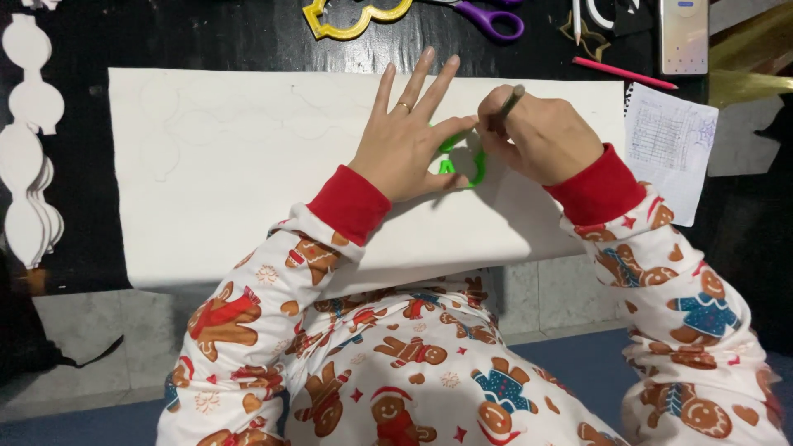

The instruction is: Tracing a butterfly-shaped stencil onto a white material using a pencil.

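A large white sheet (231,173) lies on a black table, with faint traced outlines on its upper left part. My left hand (409,136) lies flat on it with fingers spread, pressing down a green cutter-shaped stencil (462,161). My right hand (541,132) grips a grey pencil (510,102) whose tip sits at the stencil's upper right edge. Both wrists show red cuffs on white gingerbread-print sleeves.
At the table's far edge lie a yellow cutter (351,18), purple scissors (487,16), a pink pencil (624,73) and a phone (684,35). A printed paper (671,144) lies at the right. White cut-out shapes (31,157) stack along the left edge.
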